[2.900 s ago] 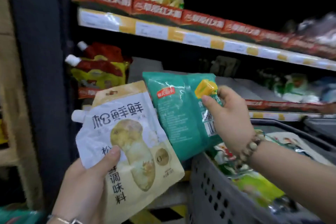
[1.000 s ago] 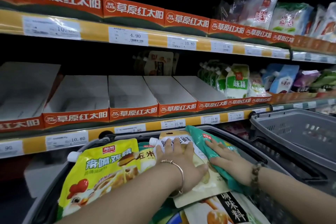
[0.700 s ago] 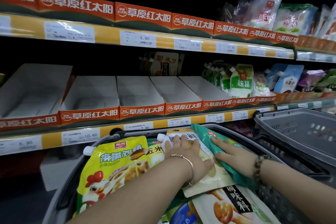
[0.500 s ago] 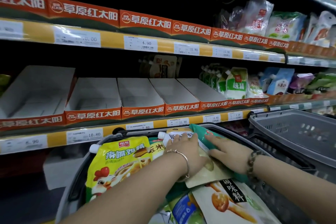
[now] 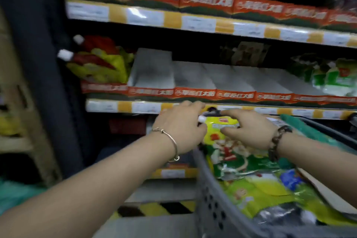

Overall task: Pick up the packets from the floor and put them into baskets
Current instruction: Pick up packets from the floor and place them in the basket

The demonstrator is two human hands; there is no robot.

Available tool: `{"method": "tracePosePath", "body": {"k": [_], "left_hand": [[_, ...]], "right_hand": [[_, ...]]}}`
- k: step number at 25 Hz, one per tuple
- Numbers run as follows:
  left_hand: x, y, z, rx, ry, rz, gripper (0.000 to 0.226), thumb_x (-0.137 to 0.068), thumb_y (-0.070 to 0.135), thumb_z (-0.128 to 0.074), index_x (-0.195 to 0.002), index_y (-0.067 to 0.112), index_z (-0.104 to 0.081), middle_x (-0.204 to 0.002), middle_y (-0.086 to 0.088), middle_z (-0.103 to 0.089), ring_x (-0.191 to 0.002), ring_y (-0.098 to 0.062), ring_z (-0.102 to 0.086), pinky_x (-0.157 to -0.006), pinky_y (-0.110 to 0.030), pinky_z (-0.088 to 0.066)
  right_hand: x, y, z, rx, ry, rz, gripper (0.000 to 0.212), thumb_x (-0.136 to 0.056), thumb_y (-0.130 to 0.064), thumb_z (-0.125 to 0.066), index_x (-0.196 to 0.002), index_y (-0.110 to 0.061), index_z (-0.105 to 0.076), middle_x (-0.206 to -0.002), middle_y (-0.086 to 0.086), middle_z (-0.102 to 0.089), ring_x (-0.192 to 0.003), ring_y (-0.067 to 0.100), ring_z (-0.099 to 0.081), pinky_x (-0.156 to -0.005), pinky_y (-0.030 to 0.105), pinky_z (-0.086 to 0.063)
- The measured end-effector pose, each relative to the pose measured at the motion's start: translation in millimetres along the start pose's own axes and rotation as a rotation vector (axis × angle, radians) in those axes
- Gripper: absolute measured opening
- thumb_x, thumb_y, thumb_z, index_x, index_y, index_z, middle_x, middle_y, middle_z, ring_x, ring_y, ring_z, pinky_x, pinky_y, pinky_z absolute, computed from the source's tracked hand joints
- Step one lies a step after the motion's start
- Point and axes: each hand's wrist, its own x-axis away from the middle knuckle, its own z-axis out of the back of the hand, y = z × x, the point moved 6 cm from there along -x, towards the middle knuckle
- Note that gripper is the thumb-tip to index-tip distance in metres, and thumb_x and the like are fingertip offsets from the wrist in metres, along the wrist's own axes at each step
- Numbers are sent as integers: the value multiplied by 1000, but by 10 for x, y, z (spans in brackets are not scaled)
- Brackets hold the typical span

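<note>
Head view: a yellow and green packet (image 5: 218, 141) lies at the top of a grey basket (image 5: 208, 208), a bit right of the middle of the frame. It is shiny, with a red mark near its top and a small white cap (image 5: 201, 119) at its upper left corner. The picture is blurry, so the words on it cannot be read.

The left hand (image 5: 179, 127) is at that corner, right beside the cap. Its fingers (image 5: 193, 103) are bent over the top, but the blur hides if they hold the packet. The right hand (image 5: 251, 133) rests on the packet's upper part. Its fingers (image 5: 231, 112) are stretched out and a little spread, with the thumb lower down.

More packets (image 5: 260, 195), green, yellow and blue, fill the basket below. A teal packet (image 5: 309, 131) lies along the right side, past the right wrist.

The basket's left wall with its round holes runs from under the left hand down to the lower middle of the frame. The shelf edge (image 5: 301, 113) with yellow and white tags is just behind both hands. Above it stand white boxes (image 5: 193, 77). Left of the basket, under the left arm, there is dark open room.
</note>
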Motion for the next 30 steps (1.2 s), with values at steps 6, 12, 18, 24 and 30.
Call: {"method": "tracePosePath", "body": {"k": [6, 12, 18, 24, 30], "left_hand": [[1375, -1335, 442, -113, 44, 283, 58, -87, 41, -50, -142, 29, -32, -138, 2, -46, -121, -24, -49, -96, -36, -41], [3017, -2200, 434, -164, 24, 626, 56, -87, 39, -47, -140, 26, -37, -135, 0, -49, -119, -24, -50, -92, -32, -40], [4428, -2592, 86, -121, -38, 943, 54, -87, 34, -54, -139, 27, -39, -136, 4, -48, -116, -23, -53, -87, -32, -41], [5246, -2807, -304, -61, -33, 1195, 53, -88, 32, -51, -139, 27, -38, -138, 4, -46, -120, -19, -49, -89, -30, -39], [5475, -2964, -655, 74, -13, 1305, 52, -87, 26, -52, -138, 24, -42, -137, -1, -47, -122, -22, -48, -94, -33, -43]], "right_hand": [[-288, -1666, -804, -16, -171, 274, 57, -87, -47, -52, -138, -27, -39, -141, -1, -44, -125, 20, -45, -98, 33, -40], [80, -3098, -1953, -21, -346, 485, 49, -86, -43, -49, -133, -26, -44, -134, 2, -49, -119, 24, -49, -91, 33, -42], [792, -3945, -3118, 65, -508, 722, 42, -88, -40, -45, -125, -20, -48, -127, 3, -52, -113, 24, -51, -91, 33, -41], [1088, -4233, -3944, -54, -717, 564, 43, -87, -37, -46, -128, -24, -46, -128, 2, -52, -111, 24, -54, -84, 32, -43], [795, -4495, -4588, -345, -836, 243, 74, -77, -46, -66, -138, -17, -35, -138, 10, -43, -121, 27, -47, -95, 36, -42]]}}
